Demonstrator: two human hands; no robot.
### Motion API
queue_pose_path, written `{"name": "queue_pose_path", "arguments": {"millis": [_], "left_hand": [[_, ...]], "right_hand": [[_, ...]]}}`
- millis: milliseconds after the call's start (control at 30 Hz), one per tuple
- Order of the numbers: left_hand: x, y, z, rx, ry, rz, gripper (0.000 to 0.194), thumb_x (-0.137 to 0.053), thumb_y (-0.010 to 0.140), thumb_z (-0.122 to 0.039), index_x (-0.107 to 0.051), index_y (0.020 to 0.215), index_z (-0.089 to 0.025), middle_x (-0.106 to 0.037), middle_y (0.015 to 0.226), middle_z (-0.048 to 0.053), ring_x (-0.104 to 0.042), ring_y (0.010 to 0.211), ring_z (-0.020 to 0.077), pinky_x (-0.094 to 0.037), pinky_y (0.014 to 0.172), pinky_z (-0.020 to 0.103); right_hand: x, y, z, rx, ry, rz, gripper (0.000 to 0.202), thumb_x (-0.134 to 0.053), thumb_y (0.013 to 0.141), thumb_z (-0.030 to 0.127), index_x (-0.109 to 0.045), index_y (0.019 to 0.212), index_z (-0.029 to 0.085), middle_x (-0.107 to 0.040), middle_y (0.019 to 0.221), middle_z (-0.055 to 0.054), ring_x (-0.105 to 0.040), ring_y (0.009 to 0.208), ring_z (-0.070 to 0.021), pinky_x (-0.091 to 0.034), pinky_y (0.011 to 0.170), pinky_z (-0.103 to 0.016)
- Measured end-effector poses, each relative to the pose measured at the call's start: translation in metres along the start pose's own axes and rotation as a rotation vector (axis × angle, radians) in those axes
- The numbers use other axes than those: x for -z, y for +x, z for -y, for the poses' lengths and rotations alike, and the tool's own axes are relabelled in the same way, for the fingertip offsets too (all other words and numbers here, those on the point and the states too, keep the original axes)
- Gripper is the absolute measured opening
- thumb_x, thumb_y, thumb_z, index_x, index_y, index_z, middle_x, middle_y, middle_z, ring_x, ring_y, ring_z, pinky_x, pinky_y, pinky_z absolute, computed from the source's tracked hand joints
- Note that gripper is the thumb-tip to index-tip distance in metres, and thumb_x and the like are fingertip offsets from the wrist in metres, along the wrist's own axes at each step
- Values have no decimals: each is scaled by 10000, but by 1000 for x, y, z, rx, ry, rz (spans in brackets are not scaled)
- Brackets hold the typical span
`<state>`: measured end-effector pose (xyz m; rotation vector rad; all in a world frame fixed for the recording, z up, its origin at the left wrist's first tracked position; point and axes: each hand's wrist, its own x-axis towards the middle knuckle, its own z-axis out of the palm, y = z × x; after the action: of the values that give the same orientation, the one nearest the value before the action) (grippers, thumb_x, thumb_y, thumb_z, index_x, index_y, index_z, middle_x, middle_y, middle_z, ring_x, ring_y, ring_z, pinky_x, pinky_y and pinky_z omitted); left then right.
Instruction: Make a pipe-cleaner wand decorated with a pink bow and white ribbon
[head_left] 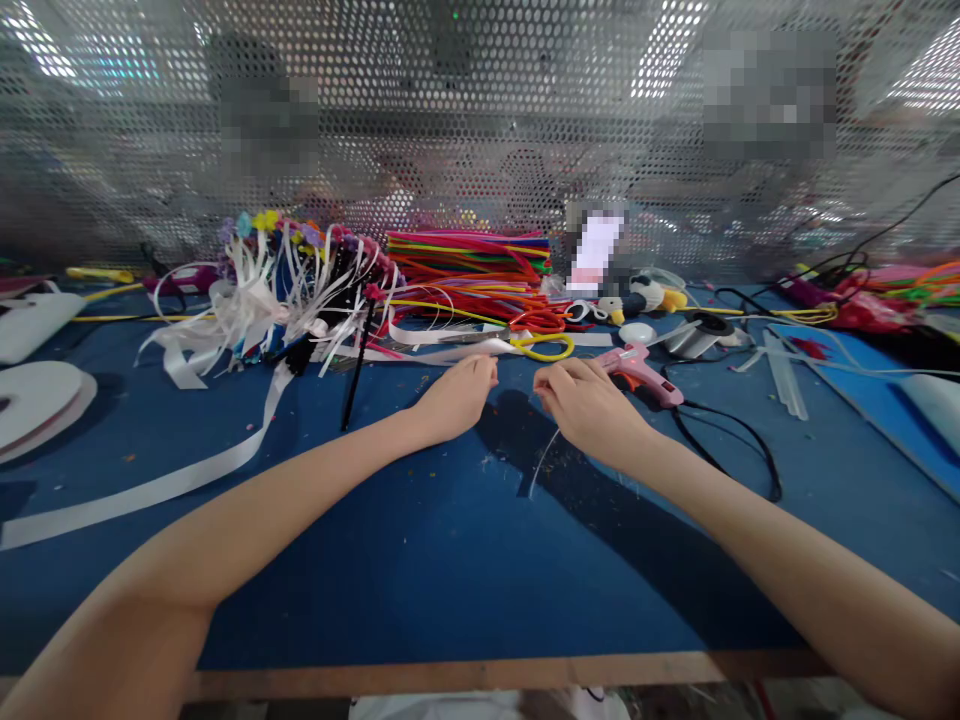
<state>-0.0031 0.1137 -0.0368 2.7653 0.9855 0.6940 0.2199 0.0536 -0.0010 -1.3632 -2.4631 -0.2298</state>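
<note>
Blue work surface [420, 580], scattered with small scraps; both my forearms reach across it, hands well short of the perforated metal screen [480, 130]. My left hand [459, 395] is curled with the fingers bent in; I cannot tell whether it grips anything. White ribbon [487, 347] lies just beyond its knuckles, contact unclear, with a yellow loop [544, 347] near its right end. My right hand [589, 405] is also bent, thumb and fingertips drawn together; whether they pinch something is not resolved. A thin pale strand [544, 465] shows below it, upper end at the hand, attachment uncertain. Pink glue gun [649, 378] lies just beyond the right hand, nozzle end partly hidden by it, black cord [774, 470] curving off to the right. Behind: stacked multicoloured fuzzy stems [469, 260] and, to their right, a lit phone [596, 250], tilted. Left side: flower-topped bunch [277, 290] trailing white ribbons, and a white spool [37, 395] lying flat. Clear sticks [784, 375] rest at right, beside a lighter blue board [877, 400].
</note>
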Motion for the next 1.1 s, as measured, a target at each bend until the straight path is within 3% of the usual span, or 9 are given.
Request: {"name": "queue_pose_path", "arguments": {"millis": [133,333,733,933,1100], "left_hand": [[-4,7,7,17,26,-31,157,-373,977,-132,-529,979,-149,-627,1152,181,-551,1208,271,-459,1003,460],[-7,11,7,26,3,-28,142,-500,957,-181,-636,962,-139,-638,1207,148,-550,1196,257,-430,1051,450],[-2,12,13,64,-170,-67,106,-669,892,-228,-771,861,-221,-781,1021,17,-679,1035,191,-424,1018,403],[0,10,14,35,-145,-38,160,-612,925,-225,-771,915,-232,-779,1054,11,-672,1065,187,-404,1055,412],[3,4,9,-11,-65,-88,191,-586,925,-257,-766,944,-196,-778,1003,40,-664,1033,215,-457,998,397]], "right_hand": [[-5,21,-3,1,-27,8,230,-411,990,236,-630,959,172,-651,1000,-114,-485,1045,-295,-344,892,-403],[-35,46,-10,26,81,31,169,-489,939,215,-654,954,183,-642,1034,-102,-433,1116,-292,-322,971,-414],[-44,42,-25,24,288,61,193,-609,927,293,-797,955,261,-749,964,-51,-512,1005,-252,-337,916,-413],[-47,42,-26,-9,345,80,214,-605,920,245,-781,1042,242,-764,1011,-57,-587,998,-238,-366,938,-420],[-42,40,-23,-19,362,11,253,-586,892,194,-758,1078,191,-757,1012,-88,-607,975,-246,-416,899,-394]]}}
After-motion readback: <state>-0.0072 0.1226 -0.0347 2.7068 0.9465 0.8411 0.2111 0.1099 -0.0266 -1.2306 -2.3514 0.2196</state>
